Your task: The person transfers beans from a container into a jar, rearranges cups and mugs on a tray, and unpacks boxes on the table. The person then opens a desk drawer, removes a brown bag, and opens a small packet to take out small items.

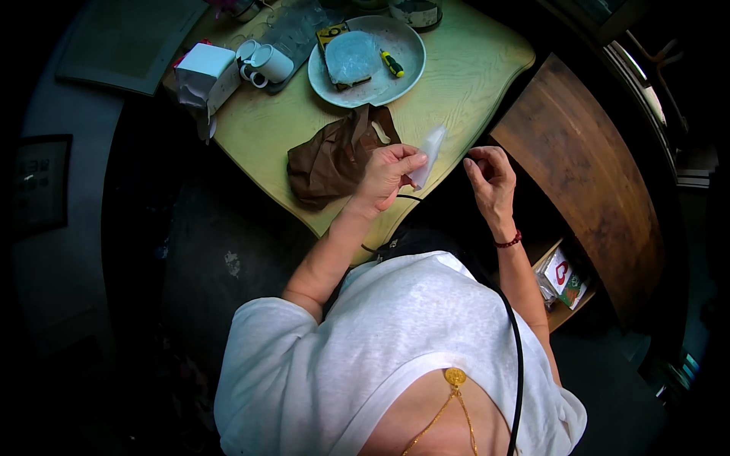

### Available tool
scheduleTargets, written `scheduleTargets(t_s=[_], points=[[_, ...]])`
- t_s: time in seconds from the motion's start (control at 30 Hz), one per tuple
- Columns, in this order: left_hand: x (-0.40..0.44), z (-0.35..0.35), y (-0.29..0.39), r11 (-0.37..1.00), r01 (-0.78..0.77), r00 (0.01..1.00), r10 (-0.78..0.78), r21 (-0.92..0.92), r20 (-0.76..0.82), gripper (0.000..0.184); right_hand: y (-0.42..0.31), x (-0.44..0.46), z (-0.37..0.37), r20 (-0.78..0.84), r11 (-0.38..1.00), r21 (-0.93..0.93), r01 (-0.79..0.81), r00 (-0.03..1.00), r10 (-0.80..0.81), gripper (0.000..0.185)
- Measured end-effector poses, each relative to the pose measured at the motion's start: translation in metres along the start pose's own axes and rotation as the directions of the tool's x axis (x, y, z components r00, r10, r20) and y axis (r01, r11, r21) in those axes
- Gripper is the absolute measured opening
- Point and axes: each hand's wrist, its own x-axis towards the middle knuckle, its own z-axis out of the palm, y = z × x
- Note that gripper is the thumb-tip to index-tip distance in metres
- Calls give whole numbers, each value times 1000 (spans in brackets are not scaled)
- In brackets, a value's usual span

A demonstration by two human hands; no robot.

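My left hand [388, 176] is closed on a thin, whitish, translucent sheet [430, 156], pinched between thumb and fingers above the table's near end. Whether the sheet is plastic or paper I cannot tell. Just left of that hand, a crumpled brown bag [327, 163] lies on the table. My right hand [493, 181] hovers apart from the sheet, beyond the table's right edge. Its fingers are curled in toward the thumb, and anything between them is too small to make out. A dark red bracelet [508, 240] circles that wrist.
On the pale wooden table [258, 144] stands a large plate [403, 85] with a wrapped block [352, 58] and a yellow-black tool [392, 64]. White mugs [271, 64] and a white box [205, 72] sit left. A black cable [518, 357] hangs along my right side. A brown wooden surface [589, 175] is right.
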Motion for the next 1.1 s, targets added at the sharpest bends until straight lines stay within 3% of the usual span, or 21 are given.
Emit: scheduleTargets(t_s=[0.03,0.17,0.27,0.4,0.67,0.8,0.87,1.1], points=[[-2,4,0,1000,12,1000,-12,0,-10,12,0,-3,6,32,993,117,26,999,-30,11],[-5,15,-6,999,24,998,-22,-33,66,12,-21,-13,19,195,941,309,-138,978,79,13],[-7,19,-6,1000,24,999,-23,-15,32,14,-17,-12,18,194,969,235,-73,981,27,14],[-7,21,-1,999,35,997,-34,-16,73,16,-20,-11,13,213,963,246,-106,976,53,15],[-4,20,-4,983,-38,998,27,179,61,11,-13,-15,14,263,897,366,-250,952,158,15],[-6,28,-6,976,-51,998,43,212,45,5,-21,-11,10,301,887,372,-272,940,162,18],[-7,36,-10,950,-119,992,124,290,0,3,-22,-8,7,336,887,291,-359,906,257,24],[-11,39,-3,923,-138,989,107,360,105,4,-24,2,-6,463,833,300,-466,834,300,23]])
